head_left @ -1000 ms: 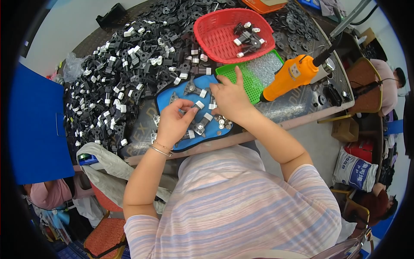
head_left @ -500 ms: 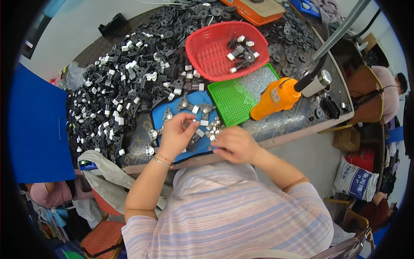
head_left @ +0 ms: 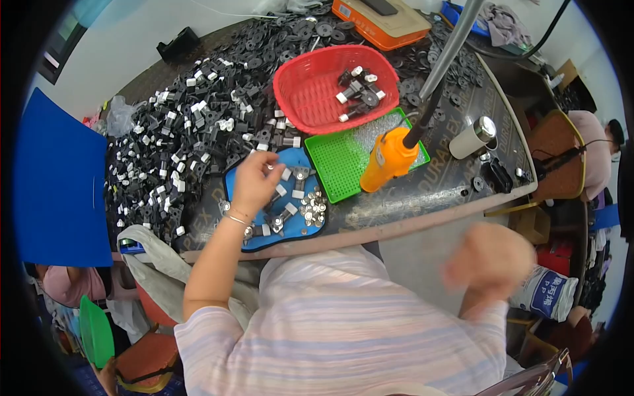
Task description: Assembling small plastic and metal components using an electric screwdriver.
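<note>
My left hand (head_left: 254,183) is over the far left part of a blue mat (head_left: 290,157). Its thumb and forefinger close around a small black plastic part with a white end (head_left: 270,167), mostly hidden by the fingers. Similar black-and-white parts (head_left: 284,216) lie beside it on the mat. A heap of small round silvery metal pieces (head_left: 314,209) rests at the mat's right side. Well off to the right, beyond the table's front edge, my right hand (head_left: 492,264) is smeared by motion; its fingers cannot be made out.
An orange power tool (head_left: 389,158) hangs over a green perforated tray (head_left: 338,168) holding small clear pieces. Behind stands a red basket (head_left: 307,96) with several parts. Black-and-white parts (head_left: 178,145) are piled at left, black discs (head_left: 264,43) at the back. A pale flask (head_left: 472,138) stands right.
My right hand has left the metal pieces and swung right, off the table. My left hand has moved farther away, onto another part on the mat. The view has shifted slightly.
</note>
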Available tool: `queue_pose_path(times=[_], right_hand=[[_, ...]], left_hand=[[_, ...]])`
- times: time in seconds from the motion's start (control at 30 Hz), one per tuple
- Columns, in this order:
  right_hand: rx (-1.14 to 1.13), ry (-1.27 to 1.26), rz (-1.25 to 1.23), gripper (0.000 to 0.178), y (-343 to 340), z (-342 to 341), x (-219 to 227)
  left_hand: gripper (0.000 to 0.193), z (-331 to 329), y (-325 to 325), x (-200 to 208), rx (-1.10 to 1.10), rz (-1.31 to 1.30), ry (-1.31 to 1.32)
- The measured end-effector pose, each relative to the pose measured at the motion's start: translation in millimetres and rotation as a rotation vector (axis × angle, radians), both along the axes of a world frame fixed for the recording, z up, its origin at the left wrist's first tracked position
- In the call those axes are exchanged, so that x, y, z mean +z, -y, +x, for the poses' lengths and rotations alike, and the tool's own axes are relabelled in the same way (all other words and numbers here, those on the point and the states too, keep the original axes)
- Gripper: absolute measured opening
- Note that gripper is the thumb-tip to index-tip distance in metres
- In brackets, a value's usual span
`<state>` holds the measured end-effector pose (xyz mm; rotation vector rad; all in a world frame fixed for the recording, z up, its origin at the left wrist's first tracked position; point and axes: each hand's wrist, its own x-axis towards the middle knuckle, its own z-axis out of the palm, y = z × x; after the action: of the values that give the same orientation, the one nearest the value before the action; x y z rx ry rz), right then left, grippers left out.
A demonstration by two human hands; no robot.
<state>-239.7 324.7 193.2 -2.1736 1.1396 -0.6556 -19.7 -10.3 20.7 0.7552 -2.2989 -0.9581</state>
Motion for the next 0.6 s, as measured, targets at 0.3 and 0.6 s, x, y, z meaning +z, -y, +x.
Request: queue_pose_path(times=[0.3,0.6], right_hand=[[0.606,-0.257,0.554,0.039,39,16,66],[0.853,-0.273,0.34,0.03,78,64,85]], left_hand=[[0.018,37,-10,9,0.176,-0.1,-0.076],[0.017,106,-10,9,0.269,-0.085,-0.159]])
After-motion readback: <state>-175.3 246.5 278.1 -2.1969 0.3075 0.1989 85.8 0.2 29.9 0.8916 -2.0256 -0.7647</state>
